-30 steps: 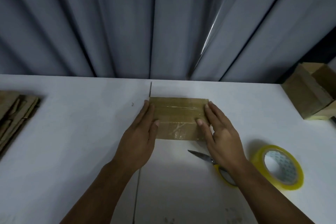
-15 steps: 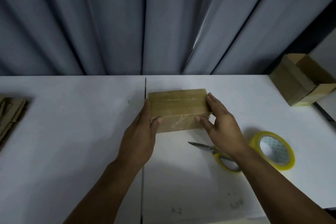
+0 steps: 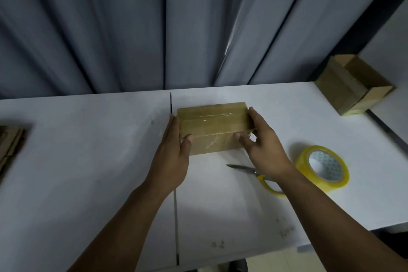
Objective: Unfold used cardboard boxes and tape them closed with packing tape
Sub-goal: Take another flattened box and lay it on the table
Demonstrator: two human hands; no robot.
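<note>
The cardboard box point(image 3: 213, 127) sits between the hands on the tabletop point(image 3: 88, 161). Its long axis runs from one hand to the other, and its taped seam faces up. The left hand point(image 3: 172, 157) clasps the left end, fingers flat and thumb hooked on the near face. The right hand point(image 3: 262, 146) pinches the right end. The clear tape looks wrinkled by the right fingers, so dragging there could lift it. The scissors point(image 3: 254, 171) under the right wrist could get knocked.

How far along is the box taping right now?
Done: the small brown cardboard box has clear tape along its top seam. In hand: the left hand and right hand grip its ends. Left: the flattened brown cardboard stack at far left, not yet unfolded.
</note>
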